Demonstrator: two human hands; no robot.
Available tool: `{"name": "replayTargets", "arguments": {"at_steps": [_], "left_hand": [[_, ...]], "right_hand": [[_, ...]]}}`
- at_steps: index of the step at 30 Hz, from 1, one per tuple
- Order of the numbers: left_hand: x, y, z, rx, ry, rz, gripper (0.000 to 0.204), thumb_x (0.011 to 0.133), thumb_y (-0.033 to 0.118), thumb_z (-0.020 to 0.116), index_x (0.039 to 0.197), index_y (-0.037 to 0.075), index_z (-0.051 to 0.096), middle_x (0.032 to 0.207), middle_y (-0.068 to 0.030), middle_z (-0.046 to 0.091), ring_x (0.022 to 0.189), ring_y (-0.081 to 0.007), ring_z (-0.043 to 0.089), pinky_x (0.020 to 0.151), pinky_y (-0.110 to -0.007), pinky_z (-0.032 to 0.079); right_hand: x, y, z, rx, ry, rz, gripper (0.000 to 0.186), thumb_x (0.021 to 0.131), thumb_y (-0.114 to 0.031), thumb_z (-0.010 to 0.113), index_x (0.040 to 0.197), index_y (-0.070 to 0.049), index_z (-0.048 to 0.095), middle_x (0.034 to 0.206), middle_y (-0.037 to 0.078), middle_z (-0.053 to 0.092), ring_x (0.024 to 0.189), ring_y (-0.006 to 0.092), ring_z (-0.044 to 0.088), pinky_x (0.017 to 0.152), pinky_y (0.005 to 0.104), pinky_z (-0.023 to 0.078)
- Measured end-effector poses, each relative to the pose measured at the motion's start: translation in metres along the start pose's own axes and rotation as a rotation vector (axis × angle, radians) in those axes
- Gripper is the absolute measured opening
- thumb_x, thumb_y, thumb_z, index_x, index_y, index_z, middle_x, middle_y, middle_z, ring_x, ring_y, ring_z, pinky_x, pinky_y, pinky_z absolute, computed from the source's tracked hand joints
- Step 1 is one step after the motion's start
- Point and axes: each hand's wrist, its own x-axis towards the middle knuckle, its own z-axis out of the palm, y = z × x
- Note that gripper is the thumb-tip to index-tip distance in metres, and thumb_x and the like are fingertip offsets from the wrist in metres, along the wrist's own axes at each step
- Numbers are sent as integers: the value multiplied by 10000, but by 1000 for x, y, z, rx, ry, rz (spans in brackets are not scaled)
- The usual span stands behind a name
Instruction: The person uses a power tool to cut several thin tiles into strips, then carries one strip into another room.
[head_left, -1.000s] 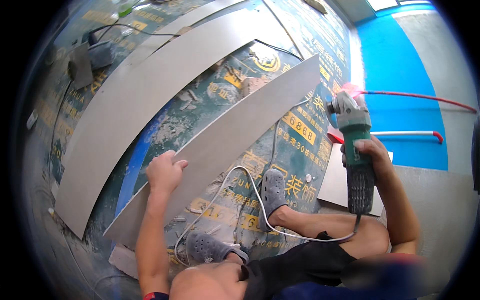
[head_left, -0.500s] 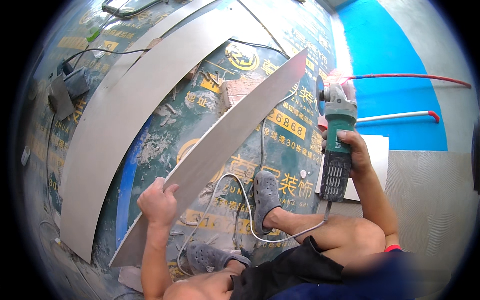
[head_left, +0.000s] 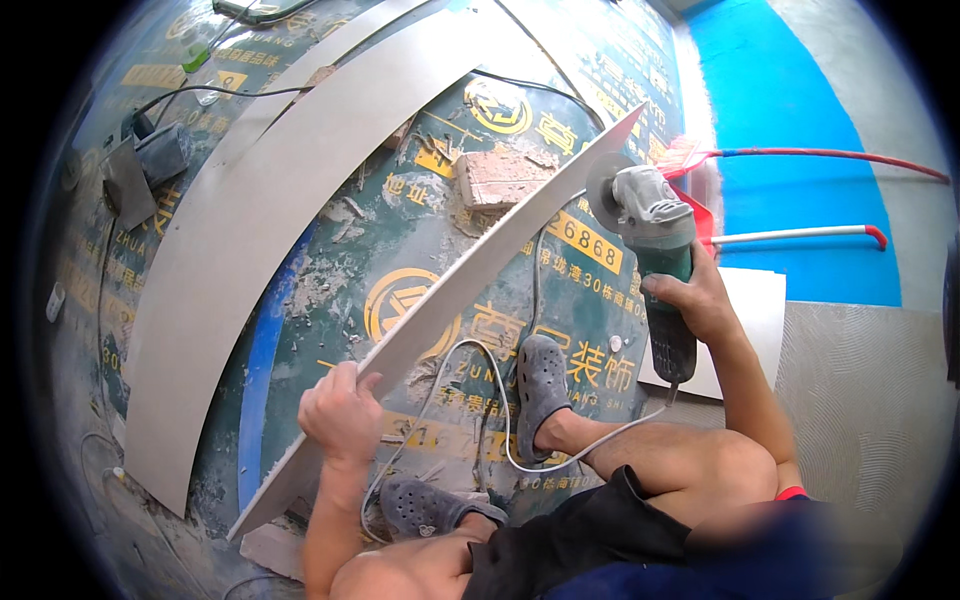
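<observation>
Both your hands are closed, the left hand [head_left: 342, 412] over the upper edge of the tile strip [head_left: 520, 228] slanting just right of the brick [head_left: 503, 182], the right hand [head_left: 706, 296] around the angle grinder [head_left: 666, 262] farther right, that edge looking rough in places, finished share unclear.

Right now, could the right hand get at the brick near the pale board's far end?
Probably not: the right hand is wrapped around the grinder, and the pale board cuts across between that hand and the brick.
</observation>
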Motion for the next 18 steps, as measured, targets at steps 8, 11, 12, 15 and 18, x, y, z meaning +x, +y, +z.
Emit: {"name": "replayTargets", "arguments": {"at_steps": [8, 11, 12, 15, 18], "left_hand": [[-12, 6, 4, -25, 85, 49, 204, 726, 164, 785, 787, 98, 601, 765, -70, 652, 757, -290, 642, 671, -427, 444], [-12, 4, 3, -24, 80, 42, 205, 718, 150, 786, 783, 97, 599, 750, -67, 644, 745, -289, 637, 665, -425, 438], [-11, 5, 5, -28, 79, 42, 205, 718, 150, 786, 783, 97, 599, 750, -67, 644, 745, -289, 637, 665, -425, 438], [-14, 4, 5, -16, 81, 43, 204, 719, 146, 784, 781, 96, 596, 747, -67, 643, 737, -290, 633, 660, -428, 432], [-14, 5, 5, -6, 105, 50, 205, 720, 146, 783, 772, 97, 591, 740, -66, 639, 733, -290, 631, 651, -429, 428]], "right_hand": [[4, 2, 0, -59, -63, 16, 733, 690, -168, 773, 1330, 26, 472, 1169, 124, 625, 1032, 204, 612, 916, 339, 487], [-9, -6, 14, -289, -203, 40, 736, 665, -166, 763, 1325, 15, 491, 1130, 122, 625, 1016, 203, 600, 898, 349, 497], [-13, -15, 21, -336, -268, 24, 734, 667, -171, 770, 1323, 17, 498, 1132, 135, 634, 1017, 213, 610, 913, 358, 494], [-16, -29, 47, -557, -478, -36, 670, 716, -283, 754, 1253, 11, 483, 1078, 254, 635, 1012, 403, 621, 905, 446, 476], [-13, -36, 70, -622, -639, -58, 586, 750, -306, 726, 1174, 9, 474, 1025, 280, 624, 976, 459, 603, 868, 479, 472]]}}
